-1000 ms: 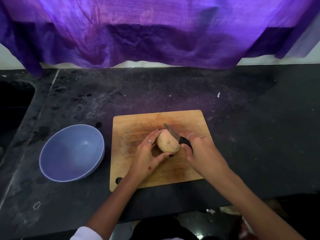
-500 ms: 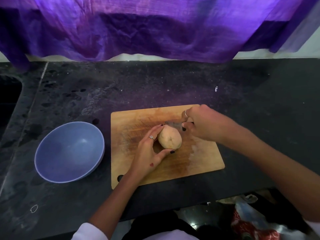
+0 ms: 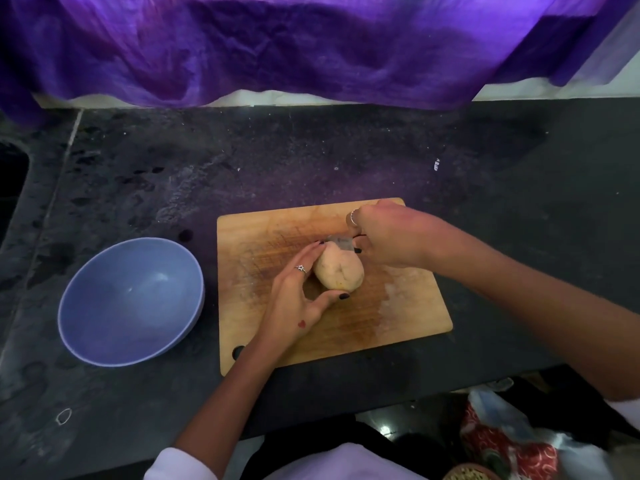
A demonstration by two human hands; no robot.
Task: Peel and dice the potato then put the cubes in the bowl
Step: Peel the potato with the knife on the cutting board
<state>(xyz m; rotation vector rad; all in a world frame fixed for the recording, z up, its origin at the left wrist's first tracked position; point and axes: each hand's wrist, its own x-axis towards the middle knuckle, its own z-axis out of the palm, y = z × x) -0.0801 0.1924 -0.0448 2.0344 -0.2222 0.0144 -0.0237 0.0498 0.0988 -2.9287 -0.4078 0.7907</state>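
At the left of the frame the round, empty lilac-blue ceramic bowl (image 3: 131, 301) sits on the counter, just beside the board. On the middle of the rectangular pale wooden chopping board (image 3: 412, 317) lies the pale tan, oval potato (image 3: 338, 274), whole and uncut. The left hand (image 3: 299, 299) grasps its near side, fingertips and thumb curled round it. Right of that, at the potato's far end, the right hand (image 3: 388, 237) is clenched on a small steel-bladed knife (image 3: 341, 242); its handle is hidden in the fist.

To make this cut well, I judge the left fingertips should tuck back from the blade, and the potato be pinned firmly, since its rounded underside could roll.

The speckled black stone worktop (image 3: 311, 161) is dusty and stained. A crumpled purple cloth (image 3: 277, 43) hangs across the top of the frame; a dark sink opening shows at far left.
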